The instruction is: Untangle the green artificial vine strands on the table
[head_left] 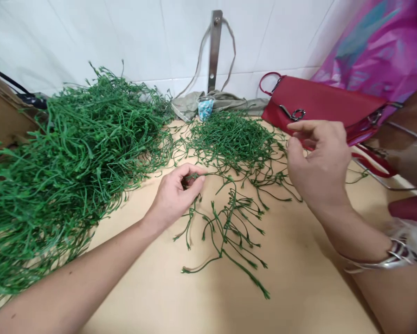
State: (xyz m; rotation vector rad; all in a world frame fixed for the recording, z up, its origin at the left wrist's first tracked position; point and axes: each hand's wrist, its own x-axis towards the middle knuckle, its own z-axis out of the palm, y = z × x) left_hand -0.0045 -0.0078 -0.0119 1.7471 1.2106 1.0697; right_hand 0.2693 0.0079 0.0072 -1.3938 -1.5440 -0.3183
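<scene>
My left hand (176, 192) pinches a thin green plastic stem (213, 174) between thumb and fingertips, above the middle of the table. Just below and right of it lies a loose cluster of branched green stems (225, 227) with small forked tips. My right hand (317, 162) is raised at the right, in front of the red handbag, with fingers curled and thumb apart from the index finger. No object shows between them. A flat pile of thin green stems (234, 139) lies beyond both hands.
A large heap of green stems (100, 125) fills the table's left side. At the back right a red handbag (326, 102) leans near a purple plastic bag (375, 51). A metal bracket (215, 51) with a cord stands against the white wall, above grey cloth (239, 102).
</scene>
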